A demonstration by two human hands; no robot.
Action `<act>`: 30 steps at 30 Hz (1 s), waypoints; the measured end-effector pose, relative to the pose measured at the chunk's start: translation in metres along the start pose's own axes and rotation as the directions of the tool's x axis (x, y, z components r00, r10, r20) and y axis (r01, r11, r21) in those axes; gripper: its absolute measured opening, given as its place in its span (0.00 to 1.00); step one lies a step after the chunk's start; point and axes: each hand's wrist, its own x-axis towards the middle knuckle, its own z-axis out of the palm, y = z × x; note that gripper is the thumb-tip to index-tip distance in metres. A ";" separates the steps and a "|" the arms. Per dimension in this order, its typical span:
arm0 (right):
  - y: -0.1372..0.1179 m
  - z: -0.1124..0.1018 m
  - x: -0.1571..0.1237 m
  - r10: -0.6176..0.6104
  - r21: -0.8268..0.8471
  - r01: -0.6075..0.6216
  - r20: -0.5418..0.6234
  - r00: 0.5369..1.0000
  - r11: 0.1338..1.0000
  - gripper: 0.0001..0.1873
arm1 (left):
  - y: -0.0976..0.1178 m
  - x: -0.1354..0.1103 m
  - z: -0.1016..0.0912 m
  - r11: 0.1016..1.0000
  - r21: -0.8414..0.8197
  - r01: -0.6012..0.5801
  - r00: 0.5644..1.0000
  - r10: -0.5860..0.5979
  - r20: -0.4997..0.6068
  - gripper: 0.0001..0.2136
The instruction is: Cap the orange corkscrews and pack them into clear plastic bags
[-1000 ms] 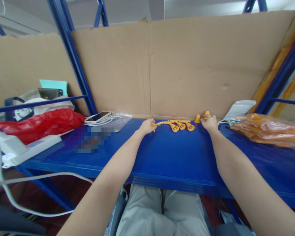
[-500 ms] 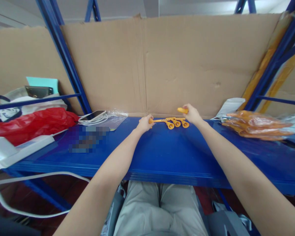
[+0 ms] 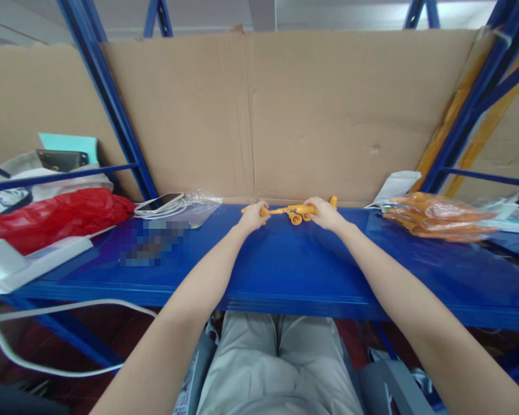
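Near the cardboard at the back of the blue table [image 3: 294, 271], my left hand [image 3: 254, 217] is closed on an orange spiral rod [image 3: 280, 211] that reaches toward the right. Its rounded end shows at my fingertips. My right hand [image 3: 324, 213] is closed around an orange plastic handle-like piece [image 3: 333, 202], its end showing past the hand. This piece lies in line with the rod; whether they touch, I cannot tell. Orange funnel-ended pieces [image 3: 295, 219] lie just below the rod, partly hidden by my right hand.
A cardboard sheet [image 3: 311, 115] stands behind the table between blue posts. On the left are a phone with a white cable [image 3: 168, 207], a red bag [image 3: 69, 213] and a white power strip [image 3: 47, 265]. Bagged orange pieces [image 3: 436, 216] lie on the right.
My right hand has come down and left with its orange piece, over the funnel-ended pieces and close to the rod. My left hand keeps its hold in nearly the same place.
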 end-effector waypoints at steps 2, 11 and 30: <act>-0.001 0.001 0.000 -0.009 -0.003 0.009 0.003 1.000 1.000 0.16 | 0.001 0.000 0.001 1.000 -0.013 -0.003 1.000 0.003 0.006 0.12; -0.014 0.007 0.000 -0.160 0.040 0.160 0.001 0.987 0.986 0.18 | 0.015 -0.002 0.003 0.996 -0.075 -0.058 0.998 0.058 -0.008 0.12; -0.010 0.010 0.002 -0.106 0.211 0.119 -0.074 0.992 0.970 0.22 | 0.009 0.002 0.001 0.990 -0.069 -0.127 0.992 0.126 -0.019 0.11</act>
